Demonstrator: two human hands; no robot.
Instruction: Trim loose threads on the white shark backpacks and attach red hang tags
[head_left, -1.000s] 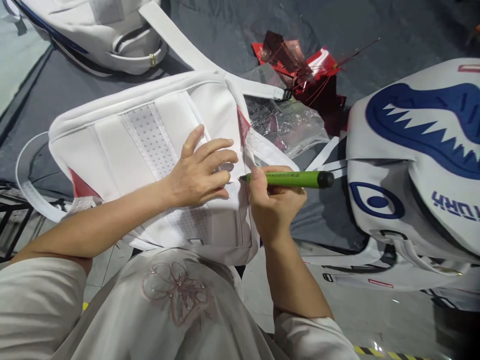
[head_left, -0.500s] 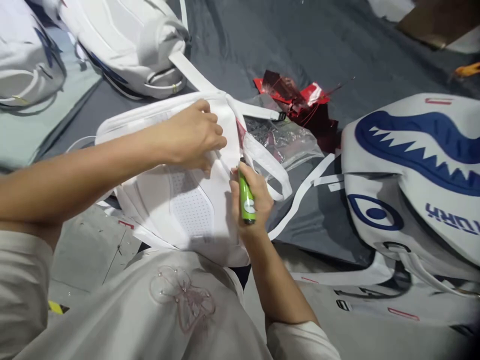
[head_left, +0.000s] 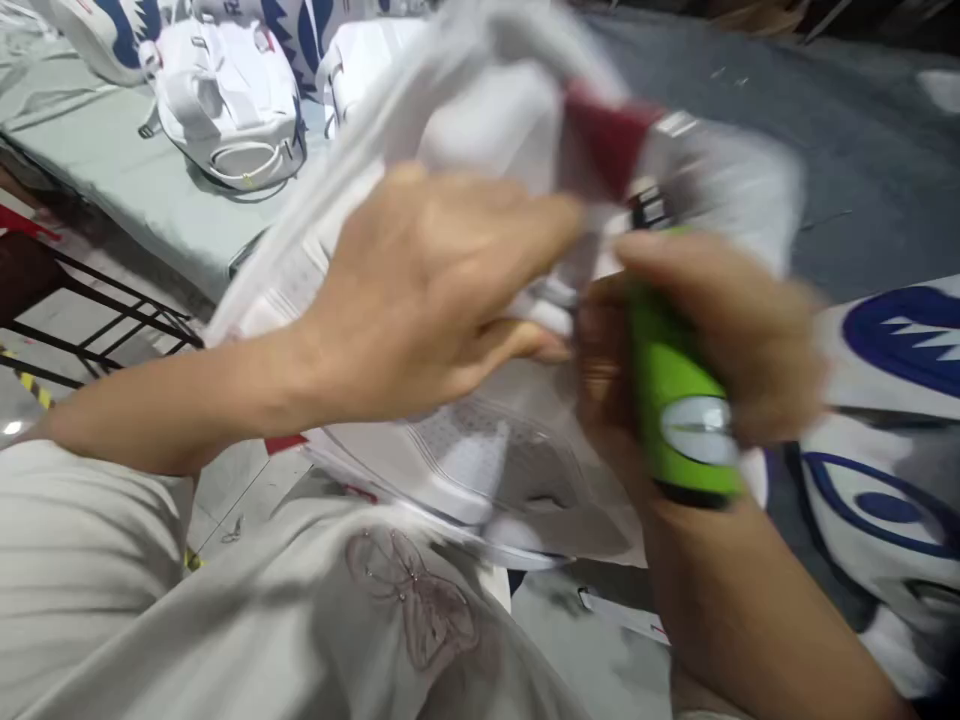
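Backpack [head_left: 480,470] is lifted up off the grey table [head_left: 847,170] right now, white with a red patch near the top, held close in front of the chest, and the shot is pretty blurry so take the fine detail with a grain of salt. Left hand [head_left: 442,290] is closed over the upper part of the bag, fingers wrapped onto the fabric around where a strap and a small black buckle [head_left: 651,208] sit. Right hand [head_left: 720,330] is clamped around a green tool [head_left: 679,410], looks like a pen-shaped thing with its butt end pointing at the camera, tip buried somewhere by the strap where I can't see it. If I had to give advice for this bit: keep the left hand pinching the fabric taut right beside the spot being worked, and bring the tip in slowly, since the bag is floppy in the air and the tip sits close to the left fingers. Resting the bottom of the bag on the lap would steady it. Another white bag [head_left: 232,100] sits far left, and a shark-print bag [head_left: 892,430] on the right
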